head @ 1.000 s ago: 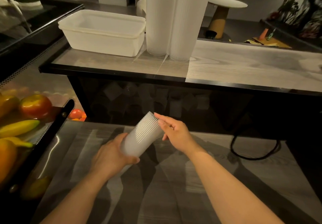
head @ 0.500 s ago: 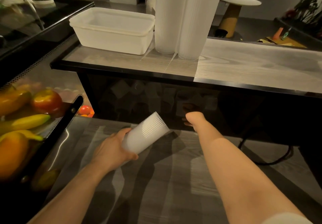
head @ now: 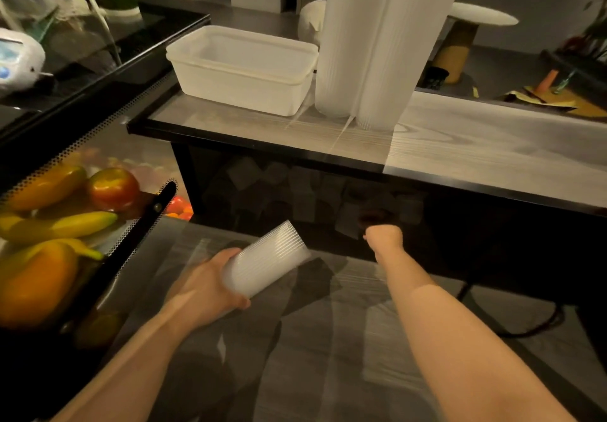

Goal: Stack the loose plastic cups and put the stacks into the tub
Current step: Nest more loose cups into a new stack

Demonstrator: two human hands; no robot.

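Stacking step is under way. My left hand (head: 205,285) is gripping a short stack (head: 266,262) of ribbed clear cups near its base, fingers curled round it, holding it tilted with the open mouth pointing up and to the right, above the near low shelf.

My right hand (head: 383,236) is reaching forward under the counter (head: 476,155), into the dark space behind its tinted front. I am seeing only the back of the hand and wrist; the fingers are out of sight, so I cannot tell whether it is open, closed or already on a cup. Loose cups (head: 305,203) are showing only as pale blurred shapes behind that dark panel.

The tub (head: 241,88) is sitting empty on the far counter, left of two tall cup columns (head: 377,60) standing just beside it, the nearer one about touching its right end.

Judgement: the task is at an early-to-middle stage, with nothing in the tub yet. The next move calls for taking one loose cup, turning its base toward the stack's mouth, and nesting it straight so the ribs seat.

Writing: I am reading no brand, label or text anywhere. A white device (head: 18,56) at far left is showing a blue patch, too blurred to read.
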